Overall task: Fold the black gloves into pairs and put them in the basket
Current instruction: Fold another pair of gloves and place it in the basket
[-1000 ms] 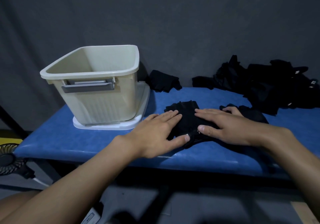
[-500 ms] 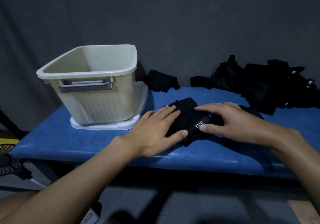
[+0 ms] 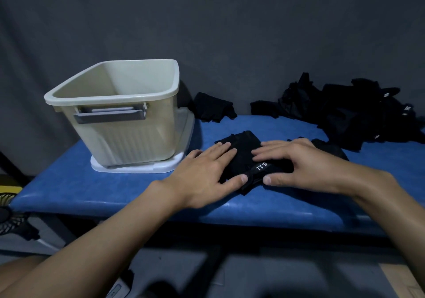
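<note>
**Glove pair half-folded on the counter, basket waiting**

The glove pair lay on the blue counter, just right of the basket and apart from it. It was bunched into a rough black packet and not yet in the basket. The left hand rested flat on its left half, fingers straight and released, thumb at the near edge. The right hand arched over the right half. Its fingers were bent down onto the cloth and its thumb was set against the near edge, so it seemed to pinch the folded cuff.

The likeliest trouble was the packet springing open. Soft fabric held only by pressure tends to unroll once one hand lifts, and a loose corner already poked out at the near side. A one-handed carry over the basket's tall rim could split the pair. The basket stood on a white lid, so a knock might shift it.

A white label on the cuff read "5.11", upside down to the camera. A lone glove lay behind the basket's right corner. An unsorted glove pile lay at the far right, carrying small white marks too small to read.
</note>
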A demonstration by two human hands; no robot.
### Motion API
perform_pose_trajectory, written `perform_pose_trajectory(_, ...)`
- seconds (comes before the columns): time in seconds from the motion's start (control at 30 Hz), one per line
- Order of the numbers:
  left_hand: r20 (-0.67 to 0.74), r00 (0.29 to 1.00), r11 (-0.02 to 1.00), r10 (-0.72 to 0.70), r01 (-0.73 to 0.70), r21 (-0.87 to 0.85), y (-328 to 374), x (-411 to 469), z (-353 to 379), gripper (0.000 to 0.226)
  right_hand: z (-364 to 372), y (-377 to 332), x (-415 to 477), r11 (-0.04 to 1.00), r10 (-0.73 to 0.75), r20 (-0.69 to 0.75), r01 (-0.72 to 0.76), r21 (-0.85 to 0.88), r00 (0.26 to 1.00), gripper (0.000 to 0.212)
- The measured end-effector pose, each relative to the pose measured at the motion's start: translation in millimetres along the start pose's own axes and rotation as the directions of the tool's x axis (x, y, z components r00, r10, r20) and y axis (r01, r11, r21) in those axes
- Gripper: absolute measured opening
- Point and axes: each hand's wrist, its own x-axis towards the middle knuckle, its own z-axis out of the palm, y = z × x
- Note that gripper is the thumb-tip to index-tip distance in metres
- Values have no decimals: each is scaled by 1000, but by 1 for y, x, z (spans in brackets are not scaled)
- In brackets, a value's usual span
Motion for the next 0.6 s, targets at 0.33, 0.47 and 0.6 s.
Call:
perform_pose_trajectory(0.33, -118, 976, 982, 184, -188, -24, 0, -4, -9, 81, 5, 7, -1, 999, 35, 133, -32, -22, 990, 55)
perform_pose_trajectory(0.47, -259, 890, 926, 375, -374, 53, -1, -4, -7, 63, 7, 8, -2, 1000, 19, 126, -16, -27, 992, 50)
perform_pose_trajectory(0.6, -302, 852, 903, 428, -418, 100, -1, -3, -7, 51, 7, 9, -2, 1000, 0, 126, 0, -3, 992, 47)
